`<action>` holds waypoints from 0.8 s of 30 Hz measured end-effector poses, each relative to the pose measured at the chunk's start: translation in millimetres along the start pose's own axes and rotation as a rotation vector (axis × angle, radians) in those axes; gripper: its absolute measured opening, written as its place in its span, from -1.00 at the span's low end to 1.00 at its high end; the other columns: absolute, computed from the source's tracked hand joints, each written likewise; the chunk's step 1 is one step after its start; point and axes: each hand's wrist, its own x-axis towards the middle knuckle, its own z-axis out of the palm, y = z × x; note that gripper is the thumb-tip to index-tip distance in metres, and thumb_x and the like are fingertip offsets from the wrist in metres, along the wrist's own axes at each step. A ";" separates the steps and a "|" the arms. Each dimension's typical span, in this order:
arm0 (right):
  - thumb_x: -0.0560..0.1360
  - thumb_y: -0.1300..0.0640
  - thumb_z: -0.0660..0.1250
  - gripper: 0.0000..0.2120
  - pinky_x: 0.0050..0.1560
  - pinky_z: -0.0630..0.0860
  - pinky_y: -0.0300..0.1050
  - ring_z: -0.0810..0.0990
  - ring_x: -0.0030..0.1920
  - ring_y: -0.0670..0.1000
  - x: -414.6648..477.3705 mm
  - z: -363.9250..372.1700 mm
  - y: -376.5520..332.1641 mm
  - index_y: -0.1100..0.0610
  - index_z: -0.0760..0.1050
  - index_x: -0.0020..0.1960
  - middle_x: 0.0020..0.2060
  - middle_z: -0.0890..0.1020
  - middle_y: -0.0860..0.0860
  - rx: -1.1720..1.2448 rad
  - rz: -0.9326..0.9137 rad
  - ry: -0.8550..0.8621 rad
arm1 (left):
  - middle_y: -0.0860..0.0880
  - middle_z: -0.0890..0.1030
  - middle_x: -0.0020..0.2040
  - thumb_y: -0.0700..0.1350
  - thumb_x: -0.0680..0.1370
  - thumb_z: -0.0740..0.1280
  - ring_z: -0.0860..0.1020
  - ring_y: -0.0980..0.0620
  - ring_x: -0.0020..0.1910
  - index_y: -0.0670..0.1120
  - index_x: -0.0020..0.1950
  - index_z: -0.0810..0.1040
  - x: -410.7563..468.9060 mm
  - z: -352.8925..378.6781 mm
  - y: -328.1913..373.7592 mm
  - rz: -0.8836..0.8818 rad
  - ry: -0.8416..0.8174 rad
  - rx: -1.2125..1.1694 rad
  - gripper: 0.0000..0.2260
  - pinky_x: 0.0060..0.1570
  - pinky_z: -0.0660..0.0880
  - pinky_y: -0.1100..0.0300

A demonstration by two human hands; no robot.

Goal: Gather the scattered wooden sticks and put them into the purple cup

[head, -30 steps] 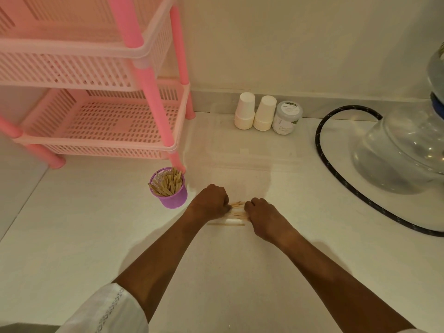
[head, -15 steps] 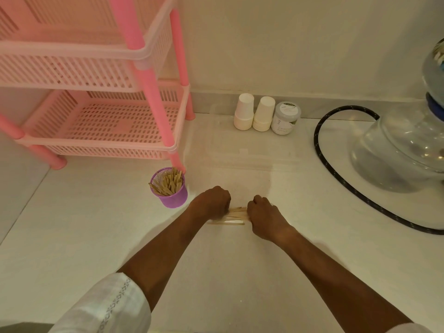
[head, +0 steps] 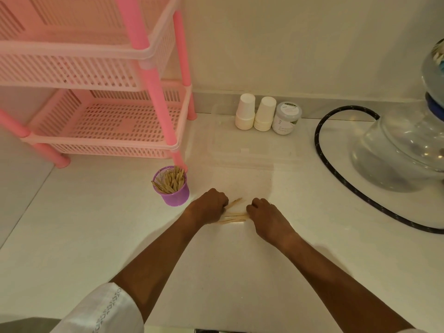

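Observation:
A small purple cup [head: 176, 198] stands on the white counter, holding several wooden sticks [head: 171, 180] upright. Just right of it, a few loose wooden sticks [head: 234, 216] lie flat on the counter between my hands. My left hand [head: 210, 206] is curled over the sticks' left ends, and one stick angles up out of its fingers. My right hand [head: 265, 216] is curled over their right ends. The fingertips of both hands are hidden under the knuckles.
A pink two-tier plastic rack [head: 101, 111] stands at the back left, one leg right behind the cup. Two stacks of white paper cups [head: 254, 112] and a small jar [head: 287, 118] sit by the wall. A black hose [head: 341, 179] loops around a clear glass vessel [head: 403, 150] on the right.
My hands have drawn slightly apart along the sticks, and one stick now angles upward from my left hand. The cup has not moved.

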 end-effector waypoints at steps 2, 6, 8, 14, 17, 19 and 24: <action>0.42 0.41 0.32 -0.81 -0.30 0.37 -0.07 0.47 -0.18 0.07 -5.2 4.4 0.7 0.14 0.51 -0.11 -0.15 0.52 0.06 -0.017 -0.005 0.026 | -0.10 0.67 -0.02 -0.21 0.59 0.29 0.48 0.08 -0.17 -0.15 0.09 0.66 -5.0 -0.4 -1.2 -0.010 0.030 -0.026 -0.83 -0.06 0.48 0.20; 0.42 0.43 0.30 -0.80 -0.28 0.44 -0.04 0.47 -0.18 0.08 -8.6 8.7 -1.3 0.16 0.51 -0.09 -0.14 0.51 0.06 -0.011 -0.002 0.039 | -0.12 0.64 -0.08 -0.17 0.62 0.26 0.46 0.05 -0.20 -0.16 0.04 0.63 -20.5 -21.7 7.3 0.006 0.178 -0.100 -0.84 -0.13 0.33 0.20; 0.37 0.46 0.31 -0.77 -0.31 0.42 -0.05 0.46 -0.21 0.08 -8.4 8.8 -1.3 0.16 0.51 -0.12 -0.16 0.52 0.07 -0.005 0.012 0.054 | -0.08 0.62 -0.19 -0.16 0.60 0.28 0.48 0.02 -0.25 -0.15 -0.05 0.62 -33.2 -42.7 13.7 0.030 0.316 -0.163 -0.86 -0.19 0.36 0.14; 0.37 0.45 0.29 -0.74 -0.26 0.45 -0.07 0.48 -0.16 0.07 -7.2 15.1 0.9 0.14 0.51 -0.07 -0.12 0.50 0.04 -0.008 0.020 0.076 | 0.03 0.67 -0.16 -0.24 0.50 0.45 0.61 0.14 -0.20 -0.13 -0.01 0.68 -78.5 -111.4 18.2 -0.053 0.882 -0.437 -0.91 -0.21 0.50 0.49; 0.25 0.46 0.38 -0.70 -0.37 0.32 -0.14 0.45 -0.26 0.04 -8.4 18.7 1.7 0.13 0.49 -0.16 -0.22 0.48 0.01 -0.015 0.026 0.075 | 0.07 0.67 -0.13 -0.27 0.50 0.45 0.61 0.30 -0.18 -0.16 0.04 0.69 -97.4 -134.7 2.9 -0.158 1.012 -0.547 -0.87 -0.18 0.49 0.51; 0.23 0.46 0.40 -0.69 -0.37 0.29 -0.15 0.45 -0.27 0.04 -10.0 22.9 6.1 0.13 0.49 -0.16 -0.23 0.48 0.01 -0.013 0.026 0.088 | 0.11 0.66 -0.14 -0.27 0.50 0.45 0.59 0.39 -0.18 -0.18 0.03 0.70 -102.6 -139.8 -9.5 -0.215 1.052 -0.548 -0.88 -0.18 0.44 0.57; 0.26 0.45 0.40 -0.71 -0.38 0.27 -0.15 0.43 -0.30 0.04 -7.0 25.7 6.6 0.13 0.49 -0.16 -0.23 0.46 0.00 -0.013 0.011 0.109 | -0.01 0.74 -0.16 -0.20 0.48 0.45 0.60 0.27 -0.18 -0.11 -0.04 0.74 -111.0 -126.8 -34.8 -0.373 1.038 -0.418 -0.90 -0.13 0.33 0.63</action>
